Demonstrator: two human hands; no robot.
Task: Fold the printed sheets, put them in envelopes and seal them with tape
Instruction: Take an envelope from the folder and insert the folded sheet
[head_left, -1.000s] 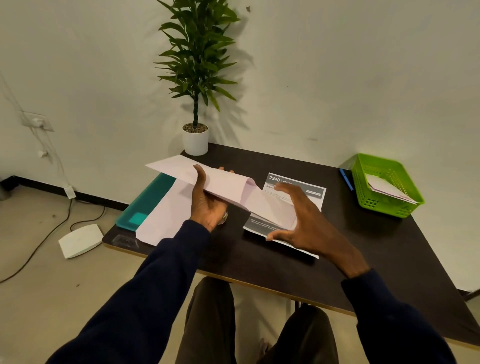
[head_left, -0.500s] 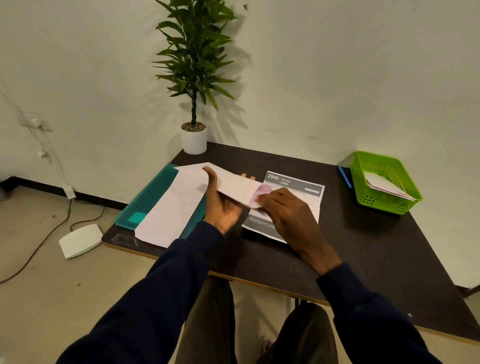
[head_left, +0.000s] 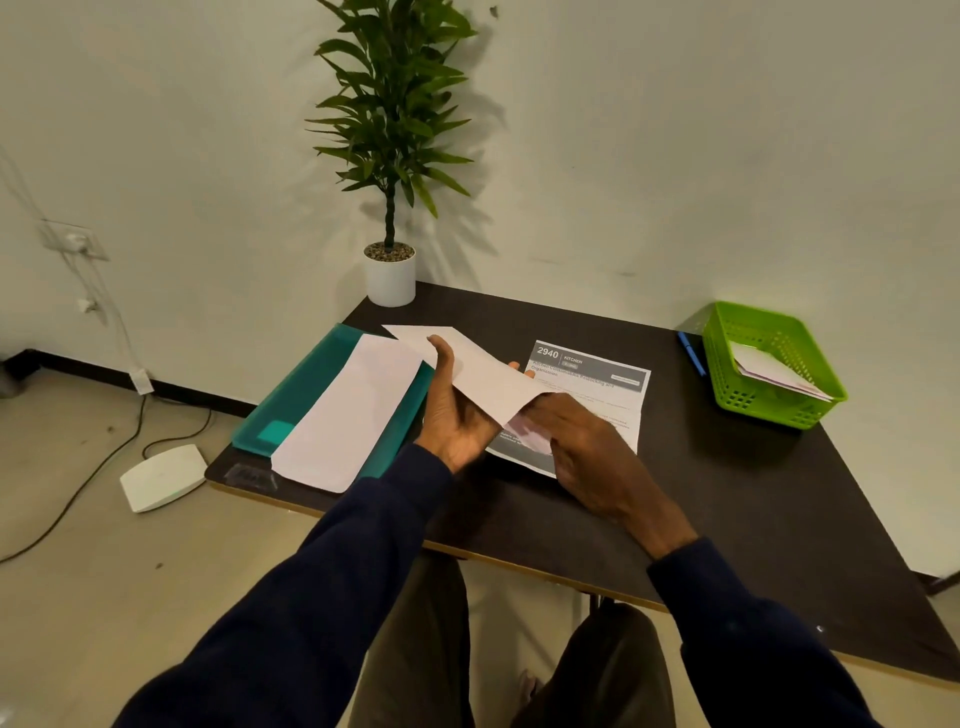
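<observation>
My left hand grips a long white envelope above the dark table, thumb on top and fingers underneath. My right hand is at the envelope's near open end, its fingers curled around the pinkish flap there. Under both hands lies a printed sheet headed "2940 KITCHEN", partly hidden. A second white envelope lies flat on a teal folder to the left. No tape can be made out with certainty.
A green plastic basket holding envelopes stands at the far right, with a blue pen beside it. A potted plant stands at the back corner. A small clear object lies at the table's left front corner. A white box and cables lie on the floor.
The left hand has carried the envelope rightward and turned it more end-on. The right hand has left the printed sheet and closed on the envelope's near end.
</observation>
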